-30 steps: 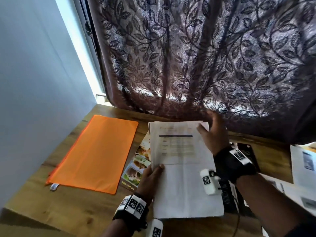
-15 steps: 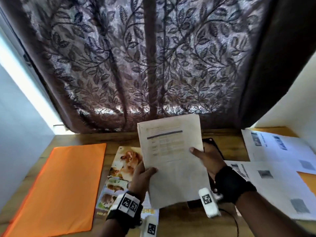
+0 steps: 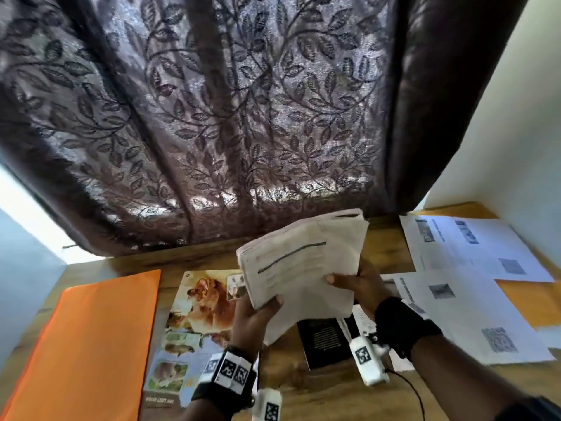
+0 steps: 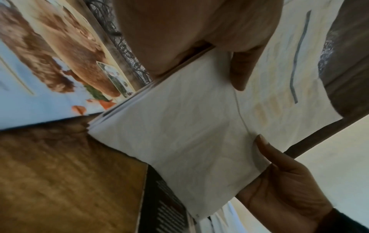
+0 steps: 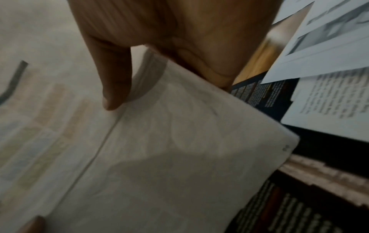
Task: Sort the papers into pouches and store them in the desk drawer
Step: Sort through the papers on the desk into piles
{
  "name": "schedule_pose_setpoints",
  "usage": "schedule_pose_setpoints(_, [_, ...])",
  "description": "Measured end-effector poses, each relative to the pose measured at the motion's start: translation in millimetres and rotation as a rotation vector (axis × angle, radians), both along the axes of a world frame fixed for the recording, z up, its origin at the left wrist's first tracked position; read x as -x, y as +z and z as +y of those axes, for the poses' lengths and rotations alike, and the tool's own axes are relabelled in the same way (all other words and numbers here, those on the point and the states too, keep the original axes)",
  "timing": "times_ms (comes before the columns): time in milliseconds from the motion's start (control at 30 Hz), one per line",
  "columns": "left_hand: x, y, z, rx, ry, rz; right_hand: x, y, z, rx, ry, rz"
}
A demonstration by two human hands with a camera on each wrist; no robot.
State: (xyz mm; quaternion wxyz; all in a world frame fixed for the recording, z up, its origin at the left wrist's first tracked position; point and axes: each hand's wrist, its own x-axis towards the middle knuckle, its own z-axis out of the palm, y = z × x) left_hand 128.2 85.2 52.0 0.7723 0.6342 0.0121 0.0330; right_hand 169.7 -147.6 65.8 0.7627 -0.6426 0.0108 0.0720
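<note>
Both hands hold a stack of white papers up off the wooden desk, tilted with its top edge toward the curtain. My left hand pinches the stack's lower left edge, thumb on top. My right hand pinches the right edge, thumb on the sheet, fingers behind. The left wrist view shows the stack and both thumbs on it; the right wrist view shows the right thumb on the paper. An orange pouch lies flat at the desk's left.
A picture poster of animals lies beside the orange pouch. A black booklet sits under the lifted stack. Printed white sheets cover the right side over another orange pouch. A dark patterned curtain hangs behind the desk.
The stack was lying on the desk; both hands have lifted it and swung it right and upward, tilting it. The view has turned right, showing the sheets on the right.
</note>
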Motion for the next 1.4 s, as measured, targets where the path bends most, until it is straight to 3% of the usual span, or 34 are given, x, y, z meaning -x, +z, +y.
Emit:
schedule_pose_setpoints(100, [-2,-2,-2,-0.018,0.017,0.012,-6,-6,-3,0.028,0.086,0.040])
schedule_pose_setpoints(267, [-4,-9,4,-0.079,0.034,0.001,-13,-7,-8,0.195,0.158,-0.099])
schedule_pose_setpoints(433, [1,-12,-6,-0.143,-0.012,-0.077,-10,-17,-12,0.248,0.193,-0.006])
schedule_pose_setpoints(800, [5,-14,-46,-0.014,0.078,0.090,-11,-14,-41,0.293,0.081,0.034])
schedule_pose_setpoints(1033, [18,-27,-60,-0.018,0.159,0.168,-16,-17,-71,0.531,0.167,-0.067])
schedule_pose_setpoints(1200, [29,-24,-54,-0.034,0.257,0.193,-12,-30,-118,0.576,0.120,0.038])
schedule_pose_setpoints(1267, [35,-24,-52,-0.026,0.307,0.163,-1,-37,-134,0.661,0.124,0.048])
schedule_pose_setpoints(1400, [49,-36,-49,0.020,0.374,0.151,34,-47,-144,1.065,0.265,-0.121])
